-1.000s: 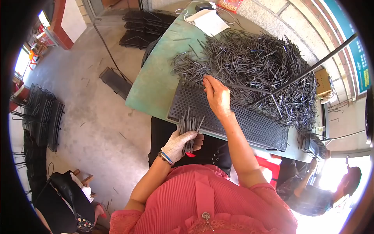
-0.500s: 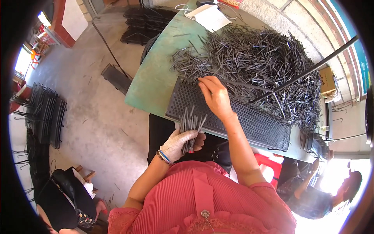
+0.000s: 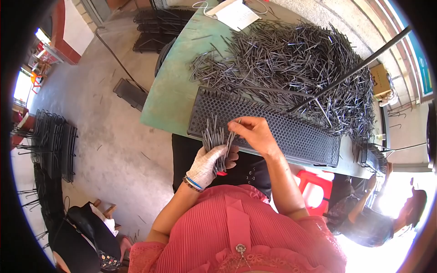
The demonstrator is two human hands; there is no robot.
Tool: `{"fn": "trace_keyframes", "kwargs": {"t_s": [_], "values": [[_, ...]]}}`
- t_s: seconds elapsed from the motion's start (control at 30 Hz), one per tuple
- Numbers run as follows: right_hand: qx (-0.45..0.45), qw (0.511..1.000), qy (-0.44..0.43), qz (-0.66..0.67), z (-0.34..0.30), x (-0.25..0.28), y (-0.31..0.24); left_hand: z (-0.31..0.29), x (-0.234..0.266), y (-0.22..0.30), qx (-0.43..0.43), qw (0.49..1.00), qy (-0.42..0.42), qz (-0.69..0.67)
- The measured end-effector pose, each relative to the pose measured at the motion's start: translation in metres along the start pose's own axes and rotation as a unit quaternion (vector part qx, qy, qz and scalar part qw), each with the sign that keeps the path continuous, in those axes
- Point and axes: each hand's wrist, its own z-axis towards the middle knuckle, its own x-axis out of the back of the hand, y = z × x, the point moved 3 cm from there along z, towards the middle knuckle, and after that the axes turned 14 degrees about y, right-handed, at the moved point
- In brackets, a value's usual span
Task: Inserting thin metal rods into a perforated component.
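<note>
My left hand (image 3: 205, 167), in a pale work glove, is closed round a bundle of thin dark rods (image 3: 212, 136) that fan upward in front of my chest. My bare right hand (image 3: 257, 135) pinches a rod at the right side of this bundle; the fingertips partly hide it. Behind both hands a long black perforated rack (image 3: 291, 132) lies along the near table edge, with a row of rods standing along part of its far side. Beyond it spreads a large heap of loose dark rods (image 3: 273, 59).
A long black metal bar (image 3: 359, 68) with a forked end crosses above the heap. On the green table (image 3: 168, 91) lies a paper pad (image 3: 236, 16). Stacked racks (image 3: 52, 141) stand on the floor at left. A red stool (image 3: 318, 186) and a co-worker (image 3: 364, 223) are at right.
My right hand has come back from the rack's far edge to the bundle and now pinches a rod there. My left hand keeps its hold. The view has shifted slightly.
</note>
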Motion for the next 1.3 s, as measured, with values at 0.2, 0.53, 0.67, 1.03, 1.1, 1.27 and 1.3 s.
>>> {"fn": "trace_keyframes", "kwargs": {"t_s": [0.2, 0.53, 0.67, 1.03, 1.1, 1.27, 1.3], "values": [[0.072, 0.987, 0.134, 0.058, 0.026, 0.012, -0.022, -0.001, 0.004, -0.007, 0.014, 0.999, -0.026, 0.028], [0.032, 0.992, 0.095, 0.075, 0.036, 0.017, -0.032, -0.007, 0.001, 0.002, 0.028, 0.998, -0.001, -0.048], [-0.048, 0.999, -0.023, -0.008, 0.014, 0.006, -0.015, -0.003, 0.007, 0.001, -0.012, 0.999, 0.020, 0.035], [0.175, 0.963, 0.204, 0.017, 0.043, 0.018, -0.022, -0.006, 0.002, -0.013, 0.053, 0.998, 0.005, 0.018], [0.203, 0.959, 0.198, -0.017, 0.053, 0.012, -0.021, -0.006, -0.001, -0.016, 0.064, 0.998, 0.005, 0.020], [0.235, 0.955, 0.159, -0.086, 0.066, 0.000, -0.017, -0.003, 0.002, -0.016, 0.072, 0.997, 0.005, 0.041], [0.235, 0.955, 0.158, -0.086, 0.067, 0.001, -0.016, -0.003, 0.002, -0.016, 0.071, 0.997, 0.005, 0.040]]}}
